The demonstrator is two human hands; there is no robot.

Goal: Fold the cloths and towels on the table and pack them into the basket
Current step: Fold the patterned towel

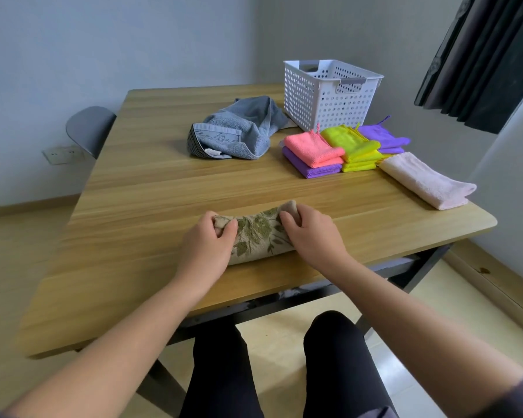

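— Left hand (207,245), lower centre of frame: fingers curled over the left end of the floral towel (261,233), gripping it. Right hand (310,233): likewise clenched on the right end.
— Towel itself?
— Beige, green leaf print, bunched into a thick roll near the front edge of the table (133,191), between both hands. Not yet in the basket.
— Handling advice?
— Probably mid-fold. Keep both ends level, press down evenly, square the edges before letting go; otherwise likely to spring open, judging by the thick pile.
— Next entries, outward?
— Centre right: pink cloth (314,147) folded on a purple cloth (310,168); yellow-green cloths (355,146) stacked just beside; second purple cloth (384,137) behind. Right edge: pale pink towel (426,179), folded long.
— Unfolded stock?
— Upper centre: blue-grey towel (239,128), crumpled, just beside the white basket (329,95).
— Basket contents?
— Cannot tell; interior mostly hidden behind the perforated wall.
— Surroundings?
— Upper left: grey chair (88,128). Upper right: dark curtain (480,55).
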